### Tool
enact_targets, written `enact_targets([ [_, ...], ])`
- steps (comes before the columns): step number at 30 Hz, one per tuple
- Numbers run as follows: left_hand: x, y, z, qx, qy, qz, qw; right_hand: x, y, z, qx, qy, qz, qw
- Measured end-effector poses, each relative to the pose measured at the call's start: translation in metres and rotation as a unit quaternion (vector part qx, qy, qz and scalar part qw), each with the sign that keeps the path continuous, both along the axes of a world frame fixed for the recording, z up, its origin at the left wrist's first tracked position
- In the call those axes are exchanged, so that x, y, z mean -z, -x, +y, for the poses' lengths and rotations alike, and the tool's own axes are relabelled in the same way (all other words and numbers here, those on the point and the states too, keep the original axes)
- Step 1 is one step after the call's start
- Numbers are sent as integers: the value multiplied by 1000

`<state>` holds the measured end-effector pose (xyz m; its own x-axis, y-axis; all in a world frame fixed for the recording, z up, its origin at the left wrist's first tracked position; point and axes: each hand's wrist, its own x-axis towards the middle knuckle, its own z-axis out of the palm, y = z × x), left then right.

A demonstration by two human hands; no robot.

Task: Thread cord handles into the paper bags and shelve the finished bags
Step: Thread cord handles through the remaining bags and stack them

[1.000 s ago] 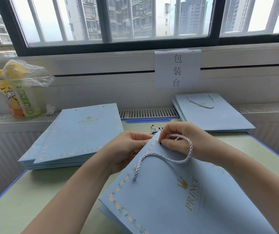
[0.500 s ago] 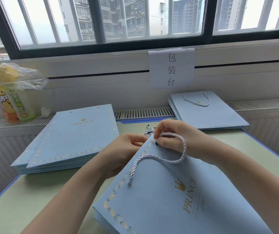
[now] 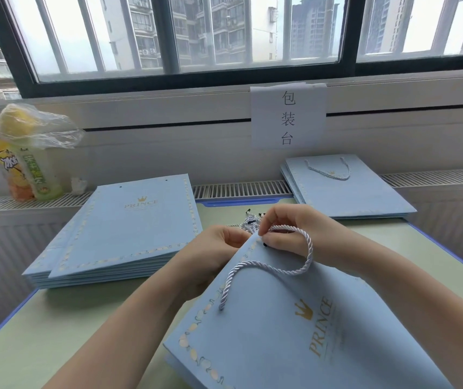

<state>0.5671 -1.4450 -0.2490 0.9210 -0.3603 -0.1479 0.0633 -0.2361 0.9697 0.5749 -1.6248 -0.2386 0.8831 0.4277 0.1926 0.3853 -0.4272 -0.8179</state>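
Fingers point(image 3: 274, 242) pinching cord point(image 3: 281, 269), left fingers point(image 3: 231, 237) gripping bag point(image 3: 295, 332), green table point(image 3: 42, 332) (blue-edged), barred window point(image 3: 224, 32) behind.

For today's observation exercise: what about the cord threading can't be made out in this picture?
- Head view: second hole in the tilted bag, hidden by right hand.
- Cord end: fingers cover it.
- Left hand fingertips: behind bag edge.
- Spare cords: count too small, overlapped.
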Motion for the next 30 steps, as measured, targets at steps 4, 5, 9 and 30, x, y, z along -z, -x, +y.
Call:
enact_targets([
  [4, 0, 0, 1, 1, -16, 11, 1000, -1, 1, 2, -4, 5, -4, 1000],
  [5, -1, -1, 2, 1, -25, 7, 1000, -1, 1, 2, -3, 2, -2, 1000],
  [9, -3, -1, 2, -10, -41, -3, 999, -1, 0, 1, 11, -8, 0, 1000],
  [30, -15, 4, 5, -34, 48, -148, 987, 0, -7, -1, 181, -174, -204, 946],
])
